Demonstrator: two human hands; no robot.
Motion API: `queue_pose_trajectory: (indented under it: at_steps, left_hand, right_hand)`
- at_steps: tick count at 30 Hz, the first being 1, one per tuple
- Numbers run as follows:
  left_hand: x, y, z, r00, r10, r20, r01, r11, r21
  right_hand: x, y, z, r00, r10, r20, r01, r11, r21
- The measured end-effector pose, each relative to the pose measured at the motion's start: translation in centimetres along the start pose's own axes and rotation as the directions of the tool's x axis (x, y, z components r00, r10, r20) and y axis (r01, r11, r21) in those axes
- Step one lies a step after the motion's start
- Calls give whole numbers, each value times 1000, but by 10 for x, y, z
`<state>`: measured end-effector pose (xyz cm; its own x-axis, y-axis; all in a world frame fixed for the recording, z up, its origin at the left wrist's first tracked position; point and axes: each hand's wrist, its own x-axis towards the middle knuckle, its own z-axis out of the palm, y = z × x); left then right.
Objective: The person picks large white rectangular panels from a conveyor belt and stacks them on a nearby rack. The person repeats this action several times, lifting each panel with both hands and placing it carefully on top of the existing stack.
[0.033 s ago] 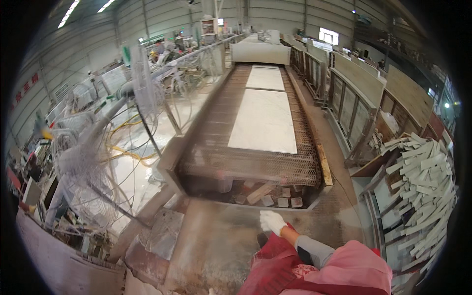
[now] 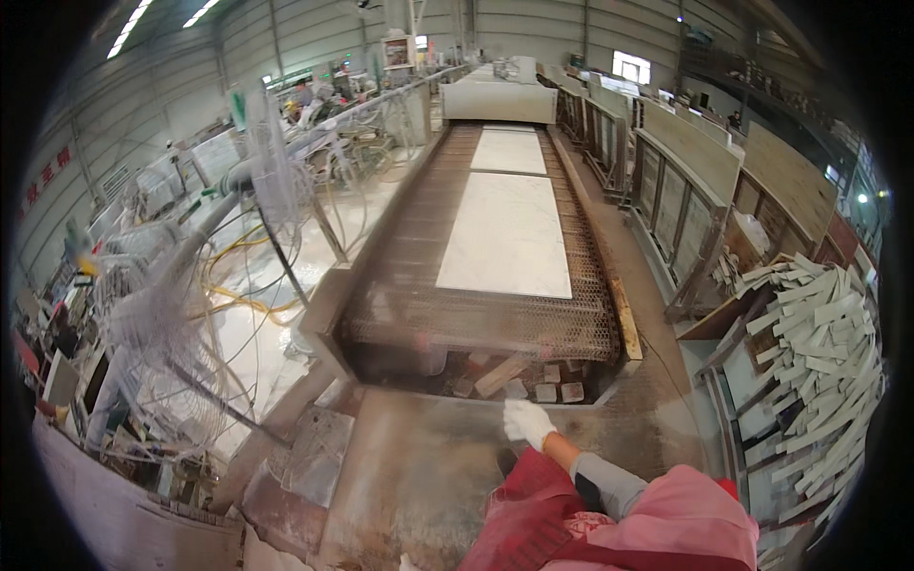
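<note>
My right hand (image 2: pixel 526 423) wears a white glove and hangs before the near end of a wide conveyor (image 2: pixel 390 285). Its fingers are curled in and nothing shows in them. The forearm is in a grey sleeve, beside red and pink clothing. Of my left hand only a small white tip (image 2: pixel 407 563) may show at the lower edge; its fingers are hidden. On the mesh belt lies a large pale slab (image 2: pixel 505 238), with a second pale slab (image 2: pixel 509 150) farther back. Neither is touched by my visible hand.
Broken blocks (image 2: pixel 546 392) lie in the gap under the belt's near end. At left stands a wire-caged fan (image 2: pixel 157 333) with hoses around it. To the right are slab racks (image 2: pixel 676 190) and a heap of pale strips (image 2: pixel 819 352). A housing (image 2: pixel 500 103) spans the belt.
The view has shifted very slightly. My right hand is a little higher, its fingers still curled. The slabs look almost unmoved on the belt.
</note>
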<state>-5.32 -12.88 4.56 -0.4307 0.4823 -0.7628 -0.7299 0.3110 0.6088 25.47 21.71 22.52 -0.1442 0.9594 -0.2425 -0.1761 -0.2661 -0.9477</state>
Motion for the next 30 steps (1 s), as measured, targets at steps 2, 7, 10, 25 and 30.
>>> queue_pose_trajectory:
  at_steps: [2,7,10,25,30]
  left_hand:
    - [-2,53,65,994,94,-52,-86,989,124]
    - [-47,155,212,914,388,118,-406,882,239]
    - [-56,195,296,681,634,366,-717,478,507]
    - [35,299,664,404,636,657,-752,-178,635]
    - [68,296,707,522,565,640,-663,-203,720]
  right_hand:
    - [24,-34,-10,993,-115,-27,115,993,3]
    - [98,-111,-55,973,-54,-224,102,972,211]
    - [131,-150,-84,889,-237,-391,124,948,-293]
    - [232,-214,-145,759,-181,-625,-520,408,-750]
    - [231,-205,-145,776,-180,-605,-517,369,-773]
